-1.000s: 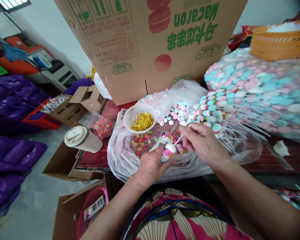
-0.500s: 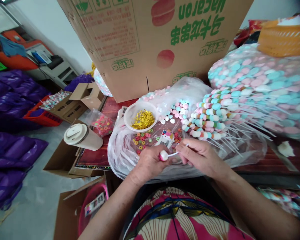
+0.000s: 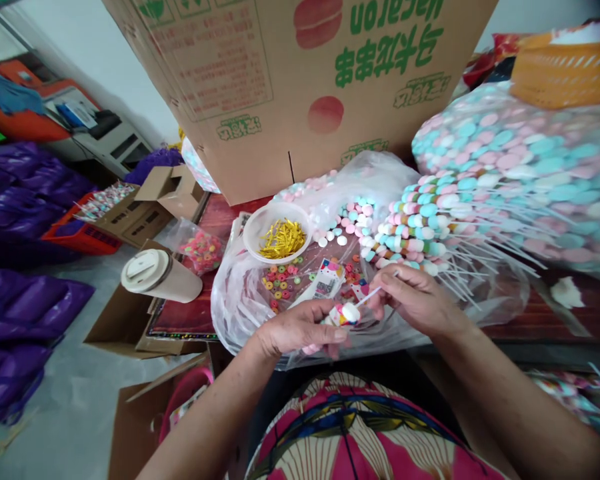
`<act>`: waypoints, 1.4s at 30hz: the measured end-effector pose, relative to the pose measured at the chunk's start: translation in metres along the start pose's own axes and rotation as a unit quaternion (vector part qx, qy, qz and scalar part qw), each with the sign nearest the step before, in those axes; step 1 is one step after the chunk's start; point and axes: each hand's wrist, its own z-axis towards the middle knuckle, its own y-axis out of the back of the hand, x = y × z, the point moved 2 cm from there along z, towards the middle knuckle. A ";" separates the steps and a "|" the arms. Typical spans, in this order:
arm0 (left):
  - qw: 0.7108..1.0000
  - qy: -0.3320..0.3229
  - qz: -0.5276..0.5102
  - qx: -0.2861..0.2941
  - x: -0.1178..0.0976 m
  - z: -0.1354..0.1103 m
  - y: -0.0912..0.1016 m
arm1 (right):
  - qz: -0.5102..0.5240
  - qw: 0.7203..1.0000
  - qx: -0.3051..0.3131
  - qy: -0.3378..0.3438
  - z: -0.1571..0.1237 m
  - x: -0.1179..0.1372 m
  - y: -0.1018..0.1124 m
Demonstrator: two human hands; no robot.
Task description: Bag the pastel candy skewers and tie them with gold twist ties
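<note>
My right hand (image 3: 417, 300) pinches a thin white stick (image 3: 375, 291) that has a white and pink candy disc (image 3: 350, 312) on its end. My left hand (image 3: 297, 330) is closed around small candy pieces and a printed wrapper right beside that disc. Both hands hover over a clear plastic sheet (image 3: 240, 293) strewn with coloured ring candies (image 3: 280, 279) and printed cards (image 3: 325, 280). A white bowl (image 3: 260, 223) of gold twist ties stands just beyond. Finished skewers of pastel candy (image 3: 420, 223) lie in a pile to the right.
A big cardboard Macaron box (image 3: 290, 87) stands behind. A large bag of pastel candy (image 3: 525, 160) fills the right, under an orange basket (image 3: 565, 73). A beige lidded cup (image 3: 157, 275), a small bag of ring candy (image 3: 200, 248), open cartons (image 3: 150, 207) and purple bags (image 3: 25, 300) are at left.
The stick with its candy dipped toward me and then rose a little. My left hand turned from flat on the sheet to closed around pieces beside the candy tip.
</note>
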 end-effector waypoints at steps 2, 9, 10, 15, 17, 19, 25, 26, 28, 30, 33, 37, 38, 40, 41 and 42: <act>0.998 -0.024 -0.012 -0.058 -0.002 -0.001 -0.003 | -0.029 0.999 -0.025 0.005 0.001 0.001 0.003; 0.985 -0.070 0.020 -0.158 -0.009 -0.008 -0.011 | 0.030 0.995 -0.091 -0.023 0.003 0.000 -0.004; 0.981 -0.068 0.035 -0.179 -0.008 -0.009 -0.012 | 0.039 0.995 -0.093 -0.025 0.003 -0.001 -0.007; 0.883 -0.188 0.308 -0.300 -0.005 -0.012 -0.014 | 0.050 0.991 -0.121 -0.033 0.004 -0.003 -0.012; 0.800 -0.253 0.426 -0.338 -0.005 -0.013 -0.014 | 0.026 0.991 -0.126 -0.037 0.003 -0.003 -0.011; 0.747 -0.288 0.492 -0.343 -0.001 -0.012 -0.013 | 0.002 0.991 -0.127 -0.041 0.003 -0.003 -0.011; 0.804 -0.264 0.406 -0.343 0.009 -0.005 -0.008 | 0.029 0.992 -0.118 -0.035 0.007 0.000 -0.018; 0.807 -0.283 0.390 -0.342 0.008 -0.006 -0.008 | 0.038 0.992 -0.118 -0.034 0.008 0.001 -0.019; 0.790 -0.326 0.398 -0.335 0.002 -0.009 -0.007 | 0.047 0.992 -0.115 -0.035 0.010 0.001 -0.020; 0.763 -0.346 0.445 -0.317 -0.005 -0.012 -0.008 | 0.046 0.992 -0.113 -0.039 0.010 -0.001 -0.021; 0.719 -0.338 0.534 -0.288 -0.013 -0.014 -0.009 | 0.052 0.990 -0.126 -0.041 0.009 -0.005 -0.023; 0.637 -0.309 0.653 -0.270 -0.017 -0.014 -0.010 | 0.068 0.987 -0.136 -0.055 0.009 -0.006 -0.024; 0.614 -0.309 0.677 -0.263 -0.018 -0.014 -0.010 | 0.070 0.986 -0.137 -0.060 0.010 -0.005 -0.024; 0.577 -0.320 0.711 -0.243 -0.020 -0.015 -0.009 | 0.075 0.985 -0.138 -0.069 0.010 -0.004 -0.024; 0.562 -0.326 0.724 -0.232 -0.021 -0.015 -0.008 | 0.079 0.985 -0.138 -0.073 0.011 -0.003 -0.024; 0.549 -0.332 0.734 -0.222 -0.022 -0.015 -0.007 | 0.084 0.984 -0.137 -0.078 0.012 -0.003 -0.024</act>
